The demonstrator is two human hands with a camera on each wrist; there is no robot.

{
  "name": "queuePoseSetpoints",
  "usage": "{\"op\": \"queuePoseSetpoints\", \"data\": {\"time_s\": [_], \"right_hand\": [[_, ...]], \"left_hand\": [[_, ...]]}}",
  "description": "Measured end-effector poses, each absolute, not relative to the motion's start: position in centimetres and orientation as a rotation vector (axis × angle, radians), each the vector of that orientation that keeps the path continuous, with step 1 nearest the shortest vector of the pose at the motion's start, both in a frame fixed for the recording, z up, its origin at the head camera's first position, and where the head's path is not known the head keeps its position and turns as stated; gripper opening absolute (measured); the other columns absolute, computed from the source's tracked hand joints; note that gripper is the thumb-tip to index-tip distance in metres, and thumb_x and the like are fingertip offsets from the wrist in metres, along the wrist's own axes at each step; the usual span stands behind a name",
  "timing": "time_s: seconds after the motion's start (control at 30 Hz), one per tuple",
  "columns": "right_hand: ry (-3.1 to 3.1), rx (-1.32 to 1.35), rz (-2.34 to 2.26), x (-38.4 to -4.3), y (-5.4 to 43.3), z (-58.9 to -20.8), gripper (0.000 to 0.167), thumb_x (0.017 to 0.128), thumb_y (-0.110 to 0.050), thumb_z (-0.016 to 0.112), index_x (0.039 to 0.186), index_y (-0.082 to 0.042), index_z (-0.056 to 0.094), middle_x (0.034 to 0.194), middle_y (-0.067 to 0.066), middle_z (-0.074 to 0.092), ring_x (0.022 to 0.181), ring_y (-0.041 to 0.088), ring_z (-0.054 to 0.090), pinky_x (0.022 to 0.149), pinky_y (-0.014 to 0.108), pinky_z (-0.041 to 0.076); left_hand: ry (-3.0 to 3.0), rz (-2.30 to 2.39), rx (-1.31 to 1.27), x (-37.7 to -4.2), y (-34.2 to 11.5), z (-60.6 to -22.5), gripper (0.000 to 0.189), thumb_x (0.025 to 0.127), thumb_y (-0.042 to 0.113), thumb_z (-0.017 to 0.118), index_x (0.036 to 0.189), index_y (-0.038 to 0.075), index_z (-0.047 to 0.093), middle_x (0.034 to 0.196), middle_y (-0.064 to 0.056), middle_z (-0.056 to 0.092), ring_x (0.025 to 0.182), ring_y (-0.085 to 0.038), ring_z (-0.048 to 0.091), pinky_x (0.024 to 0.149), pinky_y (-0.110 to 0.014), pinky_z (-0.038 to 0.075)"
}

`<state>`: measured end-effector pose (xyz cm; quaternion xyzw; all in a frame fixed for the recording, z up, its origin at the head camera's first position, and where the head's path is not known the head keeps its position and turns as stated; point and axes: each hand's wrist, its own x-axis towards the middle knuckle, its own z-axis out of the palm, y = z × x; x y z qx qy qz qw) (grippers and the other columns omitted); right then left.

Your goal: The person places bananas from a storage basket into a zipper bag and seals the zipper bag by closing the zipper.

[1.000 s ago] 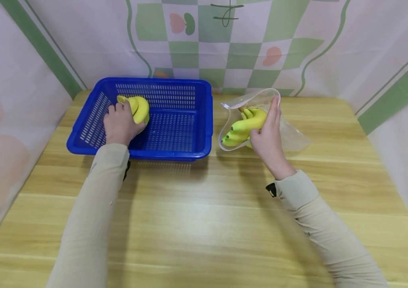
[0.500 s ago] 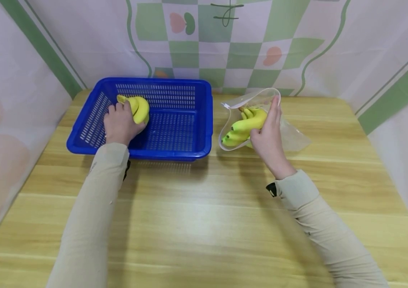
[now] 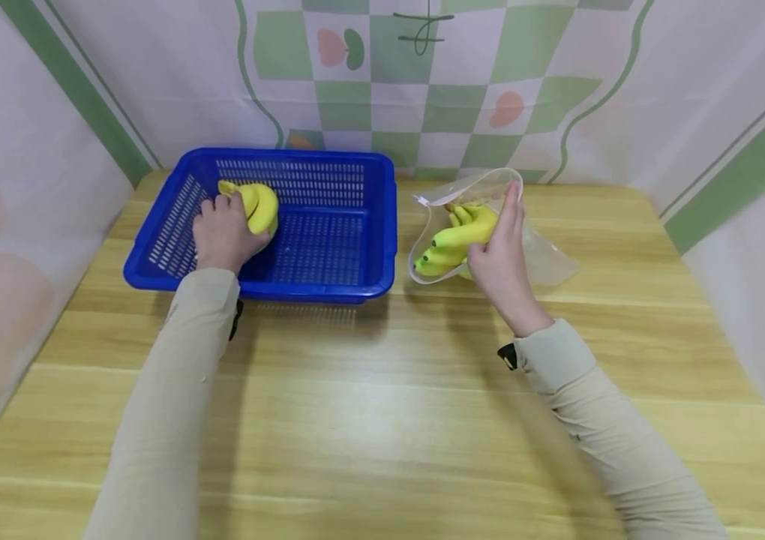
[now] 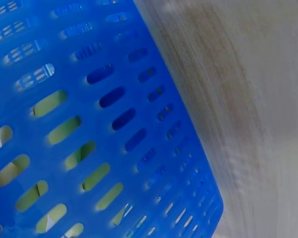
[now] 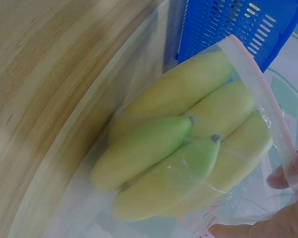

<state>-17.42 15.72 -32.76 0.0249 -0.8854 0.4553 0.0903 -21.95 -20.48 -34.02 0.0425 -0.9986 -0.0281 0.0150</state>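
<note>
In the head view, my left hand [image 3: 223, 232] reaches into the blue plastic basket [image 3: 382, 225] and grips a bunch of yellow bananas [image 3: 262, 208] at its left end. The left wrist view shows mostly the slotted basket wall [image 4: 124, 106], with yellow-green showing through some slots. To the basket's right, my right hand [image 3: 507, 262] holds the edge of a clear zip bag [image 3: 547, 255], whose mouth gapes toward the basket. Inside lies another bunch of bananas [image 3: 466, 232], tips greenish. In the right wrist view, fingers [image 5: 283, 178] lie at the bag's rim [image 5: 263, 91].
Both the basket and the bag are on a wooden table [image 3: 369, 420], near its back edge. Behind hangs a checkered green and white cloth [image 3: 399, 105]. A white slider [image 3: 421, 200] sits on the bag's zip.
</note>
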Motion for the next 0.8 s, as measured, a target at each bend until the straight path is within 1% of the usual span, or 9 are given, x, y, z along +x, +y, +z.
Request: {"op": "queuePoseSetpoints", "data": {"time_s": [0.13,0.33,0.4,0.57,0.63,0.8], "right_hand": [[-2.636,0.062,1.350,-17.4,15.7,-32.7,0.096,0.079,0.013,0.040,0.152,-0.011,-0.018,0.161,0.010,-0.015,0.149,0.027,-0.001,0.095,0.043,0.042],[-2.647,0.060,1.348,-17.3,15.8,-32.6,0.095,0.080,0.013,0.040,0.151,-0.010,-0.018,0.161,0.011,-0.015,0.149,0.029,0.000,0.097,0.043,0.043],[-2.651,0.060,1.355,-17.3,15.8,-32.6,0.096,0.080,0.013,0.041,0.151,-0.011,-0.018,0.161,0.011,-0.014,0.149,0.029,0.002,0.094,0.041,0.043],[-2.664,0.049,1.344,-17.1,15.8,-32.5,0.096,0.080,0.013,0.041,0.151,-0.012,-0.019,0.160,0.011,-0.015,0.149,0.030,0.005,0.081,0.033,0.043],[-2.666,0.046,1.338,-17.1,15.8,-32.4,0.096,0.080,0.012,0.041,0.151,-0.012,-0.019,0.161,0.012,-0.014,0.148,0.031,0.006,0.078,0.032,0.042],[-2.670,0.051,1.331,-17.0,15.8,-32.2,0.097,0.080,0.012,0.042,0.151,-0.012,-0.019,0.160,0.012,-0.014,0.148,0.031,0.007,0.077,0.031,0.041]], "left_hand": [[-3.109,-0.093,0.127,-21.8,-20.4,-33.8,0.080,0.087,0.044,0.059,0.142,-0.007,0.032,0.128,-0.031,0.047,0.115,-0.047,0.045,0.091,-0.057,0.045],[-3.072,-0.128,0.119,-21.7,-20.4,-33.7,0.080,0.086,0.043,0.061,0.142,-0.006,0.034,0.129,-0.030,0.048,0.114,-0.046,0.046,0.091,-0.056,0.046],[-3.063,-0.140,0.122,-21.6,-20.4,-33.6,0.080,0.085,0.043,0.062,0.143,-0.005,0.033,0.130,-0.030,0.048,0.114,-0.046,0.046,0.092,-0.056,0.045],[-3.045,-0.197,0.112,-21.4,-20.4,-33.4,0.081,0.085,0.042,0.063,0.144,-0.003,0.031,0.132,-0.029,0.047,0.114,-0.048,0.046,0.093,-0.057,0.044],[-3.028,-0.224,0.107,-21.4,-20.4,-33.3,0.081,0.085,0.042,0.063,0.145,-0.002,0.031,0.132,-0.028,0.047,0.114,-0.048,0.046,0.094,-0.057,0.044],[-2.930,-0.284,0.074,-21.5,-20.2,-32.9,0.079,0.084,0.042,0.061,0.145,0.000,0.033,0.132,-0.027,0.050,0.112,-0.046,0.049,0.093,-0.057,0.044]]}}
